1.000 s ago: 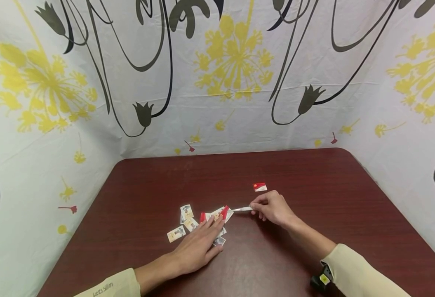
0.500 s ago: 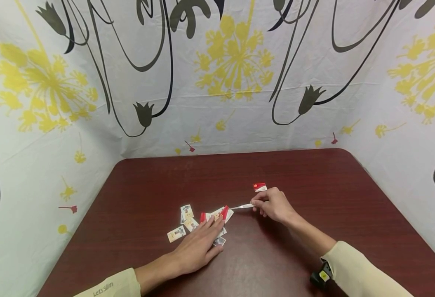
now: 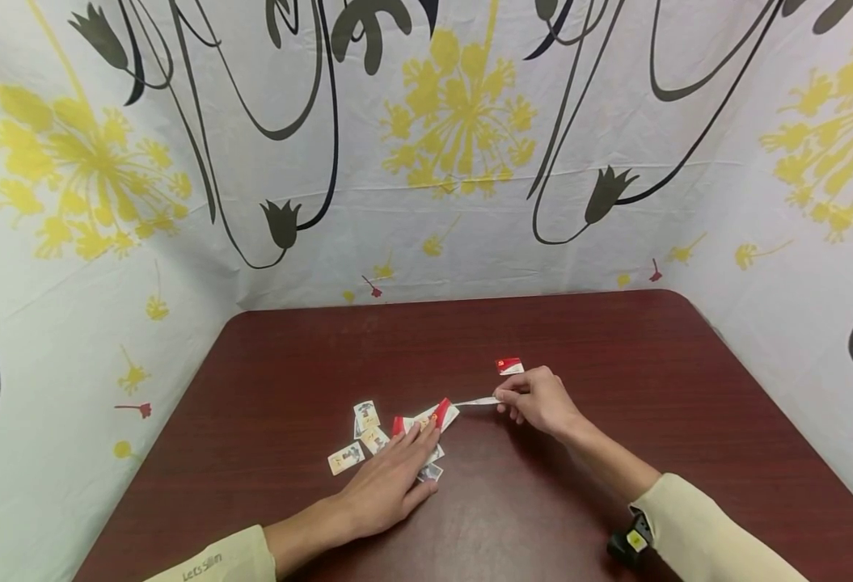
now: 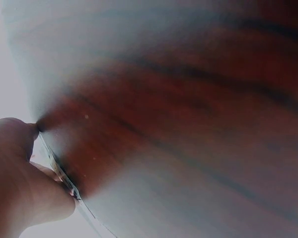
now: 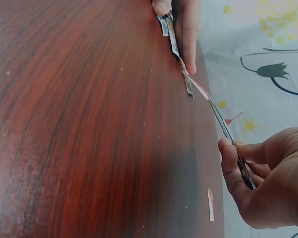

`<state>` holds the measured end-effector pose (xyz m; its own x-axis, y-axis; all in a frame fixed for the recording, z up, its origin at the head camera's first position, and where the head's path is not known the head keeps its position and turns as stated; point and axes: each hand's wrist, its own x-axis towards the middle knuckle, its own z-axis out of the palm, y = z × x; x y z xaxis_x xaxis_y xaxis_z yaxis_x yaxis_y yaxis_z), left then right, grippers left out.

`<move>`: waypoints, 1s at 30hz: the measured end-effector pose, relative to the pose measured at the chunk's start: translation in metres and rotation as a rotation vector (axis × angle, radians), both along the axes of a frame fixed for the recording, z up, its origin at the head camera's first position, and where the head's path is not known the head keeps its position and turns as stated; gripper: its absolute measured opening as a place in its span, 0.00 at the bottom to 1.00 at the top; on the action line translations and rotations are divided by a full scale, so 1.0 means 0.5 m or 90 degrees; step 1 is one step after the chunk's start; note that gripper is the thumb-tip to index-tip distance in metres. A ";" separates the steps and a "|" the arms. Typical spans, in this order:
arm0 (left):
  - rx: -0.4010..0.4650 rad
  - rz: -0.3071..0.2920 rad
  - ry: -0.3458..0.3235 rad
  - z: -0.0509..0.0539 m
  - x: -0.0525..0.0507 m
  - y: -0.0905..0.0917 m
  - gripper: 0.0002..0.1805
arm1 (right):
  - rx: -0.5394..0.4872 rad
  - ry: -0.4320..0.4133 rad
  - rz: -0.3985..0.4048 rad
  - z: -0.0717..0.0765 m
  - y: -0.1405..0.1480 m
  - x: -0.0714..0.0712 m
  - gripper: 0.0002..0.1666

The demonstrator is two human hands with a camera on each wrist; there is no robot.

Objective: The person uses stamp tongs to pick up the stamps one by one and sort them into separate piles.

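Observation:
My left hand [image 3: 391, 478] rests with its fingers straight on a loose pile of small cards, partly hiding them. Under and beside its fingertips lie red-and-white cards [image 3: 444, 412]. My right hand [image 3: 541, 399] pinches a pair of tweezers [image 5: 221, 121] between thumb and fingers. In the right wrist view, the tweezers' tips meet the edge of a red-and-white card [image 5: 197, 88], which tilts up off the pile. From the left wrist, the thin edges of the cards [image 4: 59, 171] show beneath my fingers.
Picture cards [image 3: 346, 458] lie spread left of my left hand. One separate red-and-white card [image 3: 510, 366] sits beyond my right hand. The dark red table [image 3: 310, 347] is bounded by a patterned white cloth [image 3: 353, 218] at the back and sides.
My right hand has shifted slightly away from me and up with the tweezers. The red-and-white card's edge at their tips has risen a little. My left hand has stayed in place.

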<state>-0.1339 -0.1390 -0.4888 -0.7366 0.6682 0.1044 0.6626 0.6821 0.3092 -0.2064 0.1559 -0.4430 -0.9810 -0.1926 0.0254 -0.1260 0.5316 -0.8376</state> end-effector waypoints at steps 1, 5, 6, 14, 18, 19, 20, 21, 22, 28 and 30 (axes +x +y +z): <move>-0.001 -0.001 -0.001 0.000 0.000 0.000 0.37 | -0.005 -0.002 -0.003 0.001 0.001 0.000 0.06; -0.007 0.000 -0.002 -0.001 -0.001 0.000 0.38 | -0.029 -0.012 -0.016 0.003 0.007 0.000 0.06; -0.009 0.000 -0.002 -0.001 0.000 0.000 0.37 | -0.036 -0.017 -0.021 0.004 0.008 0.001 0.06; -0.018 0.001 0.001 -0.002 -0.001 0.000 0.37 | -0.066 -0.041 -0.059 0.007 0.034 -0.001 0.07; -0.018 0.002 -0.005 -0.003 -0.002 0.000 0.37 | -0.089 -0.050 -0.077 0.010 0.050 -0.002 0.08; -0.018 0.002 -0.006 -0.003 -0.002 0.000 0.37 | -0.093 -0.051 -0.082 0.011 0.054 -0.002 0.08; -0.018 0.001 -0.007 -0.003 -0.002 0.000 0.37 | -0.099 -0.052 -0.088 0.011 0.058 -0.002 0.09; -0.017 0.001 -0.008 -0.004 -0.002 -0.001 0.37 | -0.104 -0.052 -0.091 0.012 0.062 -0.002 0.09; -0.016 0.000 -0.008 -0.004 -0.002 -0.001 0.37 | -0.108 -0.051 -0.095 0.012 0.066 -0.002 0.09; -0.015 0.001 -0.012 -0.003 -0.001 0.000 0.37 | -0.127 -0.045 -0.115 0.014 0.092 -0.004 0.12; -0.014 0.001 -0.015 -0.002 -0.001 0.000 0.37 | -0.134 -0.051 -0.126 0.013 0.101 -0.005 0.13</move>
<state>-0.1344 -0.1389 -0.4900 -0.7403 0.6685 0.0719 0.6537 0.6907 0.3092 -0.2089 0.2063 -0.4365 -0.9994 0.0037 -0.0344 0.0335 0.3529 -0.9351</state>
